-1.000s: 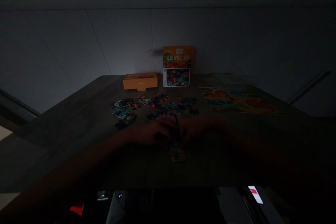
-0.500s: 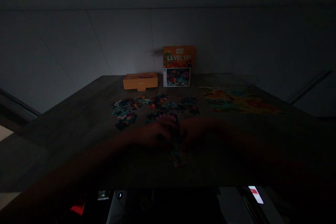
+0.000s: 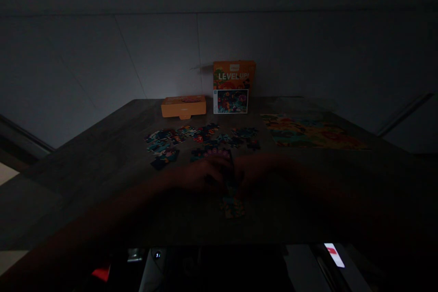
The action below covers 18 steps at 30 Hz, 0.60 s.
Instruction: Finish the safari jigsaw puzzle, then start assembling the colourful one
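Note:
Dim light leaves much of the scene dark. My left hand (image 3: 203, 173) lies over the joined jigsaw puzzle section (image 3: 215, 152), its fingers curled down at the right side of it. Close beside it, my right hand (image 3: 251, 171) has its fingers bent down onto the same area. Between and below the fingertips a strip of puzzle pieces (image 3: 234, 207) runs toward me, partly covered by the hands. The fingers look closed on puzzle pieces, though their tips are too dark to make out fully.
Loose puzzle pieces (image 3: 164, 137) spread behind my hands. An orange box (image 3: 184, 108) lies at the back, with an upright "LEVEL UP!" box (image 3: 232, 75) and a picture card (image 3: 232, 101) leaning on it. A finished puzzle (image 3: 315, 132) lies right. A lit phone (image 3: 334, 255) is below the table edge.
Both hands stay almost in the same place over the puzzle. The whole view has shifted very slightly; nothing else visibly differs.

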### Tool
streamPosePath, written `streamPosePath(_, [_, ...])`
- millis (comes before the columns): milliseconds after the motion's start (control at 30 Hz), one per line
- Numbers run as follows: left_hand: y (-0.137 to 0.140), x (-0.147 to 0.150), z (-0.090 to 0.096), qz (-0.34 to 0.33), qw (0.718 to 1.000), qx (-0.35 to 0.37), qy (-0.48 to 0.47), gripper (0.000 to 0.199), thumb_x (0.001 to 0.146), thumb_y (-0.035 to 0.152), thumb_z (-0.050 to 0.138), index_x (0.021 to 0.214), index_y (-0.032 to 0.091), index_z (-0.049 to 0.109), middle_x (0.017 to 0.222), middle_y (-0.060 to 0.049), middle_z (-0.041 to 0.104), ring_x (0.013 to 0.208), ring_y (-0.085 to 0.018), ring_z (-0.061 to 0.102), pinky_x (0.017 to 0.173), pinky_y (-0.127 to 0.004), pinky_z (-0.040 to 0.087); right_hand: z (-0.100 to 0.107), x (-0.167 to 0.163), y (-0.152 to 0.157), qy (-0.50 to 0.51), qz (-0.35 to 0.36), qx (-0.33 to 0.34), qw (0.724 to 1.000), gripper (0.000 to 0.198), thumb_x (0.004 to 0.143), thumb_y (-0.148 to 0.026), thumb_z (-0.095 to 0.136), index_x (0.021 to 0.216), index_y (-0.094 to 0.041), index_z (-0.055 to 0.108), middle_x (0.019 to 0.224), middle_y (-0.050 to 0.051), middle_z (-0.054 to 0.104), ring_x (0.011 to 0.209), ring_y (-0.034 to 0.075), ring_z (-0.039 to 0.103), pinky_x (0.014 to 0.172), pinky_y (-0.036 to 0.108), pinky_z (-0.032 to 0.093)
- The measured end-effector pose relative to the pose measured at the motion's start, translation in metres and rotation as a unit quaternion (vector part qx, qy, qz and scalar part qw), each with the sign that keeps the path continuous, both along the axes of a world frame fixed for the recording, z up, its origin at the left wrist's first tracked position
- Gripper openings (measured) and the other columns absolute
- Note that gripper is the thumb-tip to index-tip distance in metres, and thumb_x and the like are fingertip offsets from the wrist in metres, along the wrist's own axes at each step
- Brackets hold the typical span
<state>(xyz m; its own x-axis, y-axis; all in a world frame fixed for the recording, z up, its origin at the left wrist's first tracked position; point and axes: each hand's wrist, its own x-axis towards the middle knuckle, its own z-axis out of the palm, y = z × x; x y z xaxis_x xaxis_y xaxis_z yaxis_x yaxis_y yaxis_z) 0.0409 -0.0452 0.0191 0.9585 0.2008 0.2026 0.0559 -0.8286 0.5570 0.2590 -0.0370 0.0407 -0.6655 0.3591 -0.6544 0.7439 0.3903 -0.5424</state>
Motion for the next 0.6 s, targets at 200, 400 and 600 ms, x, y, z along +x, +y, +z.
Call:
streamPosePath(200, [0.0005,0.0008,-0.0003,-0.007,1.0,-0.007,-0.006,0.007,0.082,0.016,0.069,0.085,0.018,0.076,0.128,-0.012,0.059,0.119,-0.023,0.053,0.105,-0.038,0.042,0.0005,-0.0002,-0.0005,0.0,0.019,0.023,1.0,0.048,0.07,-0.06,0.069,0.068,-0.013,0.066,0.061,-0.001,0.063,0.052,0.008,0.053,0.051,0.021,0.037])
streamPosePath(400, [0.0005,0.0007,0.0011,-0.002,1.0,0.008,0.011,0.008,0.083,0.018,0.068,0.084,0.018,0.076,0.127,-0.011,0.059,0.121,-0.023,0.052,0.108,-0.037,0.038,-0.0024,0.0004,0.0019,0.007,0.022,0.022,0.999,0.048,0.068,-0.061,0.07,0.067,-0.013,0.065,0.059,-0.001,0.062,0.053,0.009,0.054,0.051,0.021,0.038])
streamPosePath(600, [0.0004,0.0012,-0.0003,-0.009,1.0,0.0,0.0,0.008,0.084,0.017,0.068,0.084,0.018,0.076,0.128,-0.012,0.058,0.121,-0.022,0.052,0.107,-0.036,0.039,-0.0017,-0.0006,0.0008,-0.001,0.015,0.015,1.0,0.048,0.068,-0.061,0.07,0.067,-0.013,0.067,0.06,-0.001,0.063,0.052,0.009,0.054,0.051,0.021,0.038])
